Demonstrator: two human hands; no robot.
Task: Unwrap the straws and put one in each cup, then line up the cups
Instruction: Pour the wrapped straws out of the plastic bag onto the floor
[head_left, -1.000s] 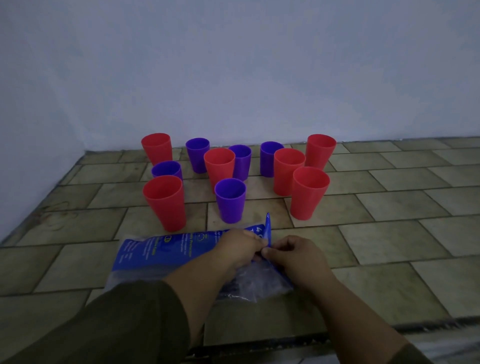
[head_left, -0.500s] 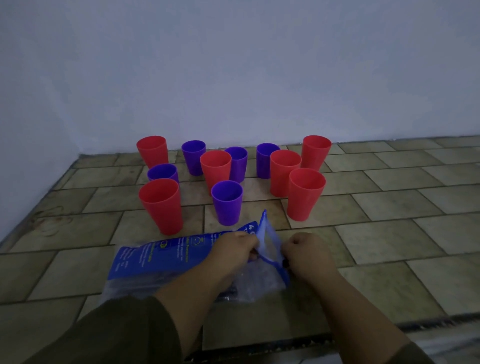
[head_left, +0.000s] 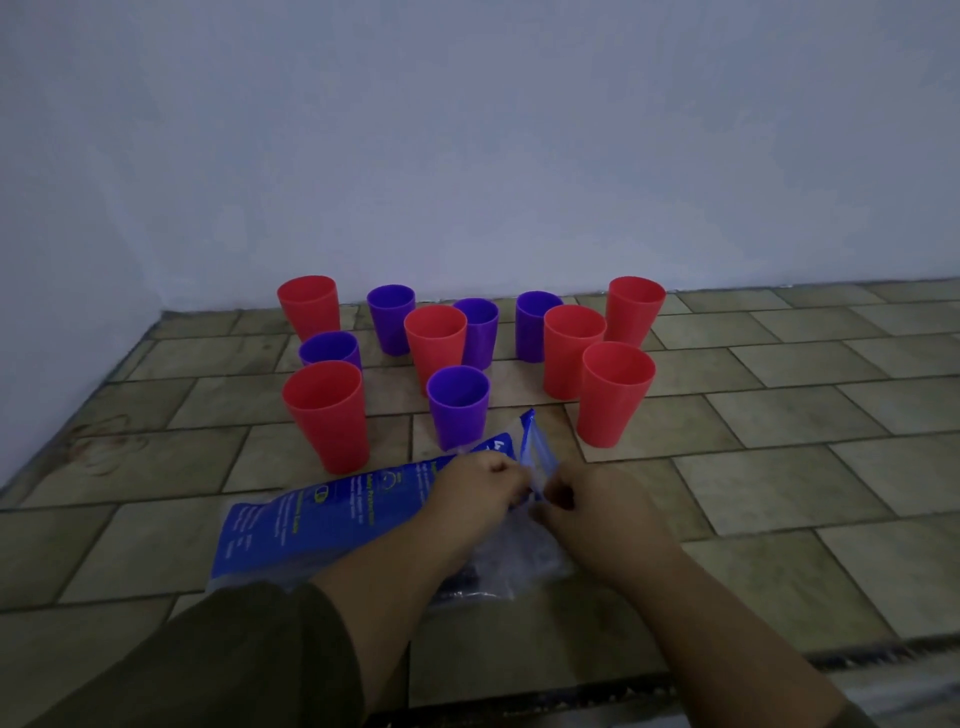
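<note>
- A long plastic bag (head_left: 322, 519) is seen lying flat on the tiled desk (head_left: 779, 571), just in front of the cups.
- The bag is blue with small writing on its left part, and clear and crinkly on its right part.
- The straws cannot be seen well through the clear part.
- A thin blue flap (head_left: 530, 441) at the bag's right end is held up, with its tip pointing at the cups.
- Eleven cups are stood upright near the wall (head_left: 467, 156) in a loose bunch, not in a line.
- Six are red cups (head_left: 326, 413) and five are purple cups (head_left: 458, 405); the red ones are taller.
- Nothing is seen sticking out of any cup.
- The left hand (head_left: 478, 483) is curled into a tight fist on the bag's right end, and the plastic is pinched by its fingers (head_left: 506, 475).
- The right hand (head_left: 587, 499) is curled tight too, and the bag's edge just below the flap is pinched by its fingers (head_left: 558, 496).
- The two hands are held close together, almost touching, with the flap between them.
- The left arm is covered by a dark sleeve (head_left: 234, 660).
</note>
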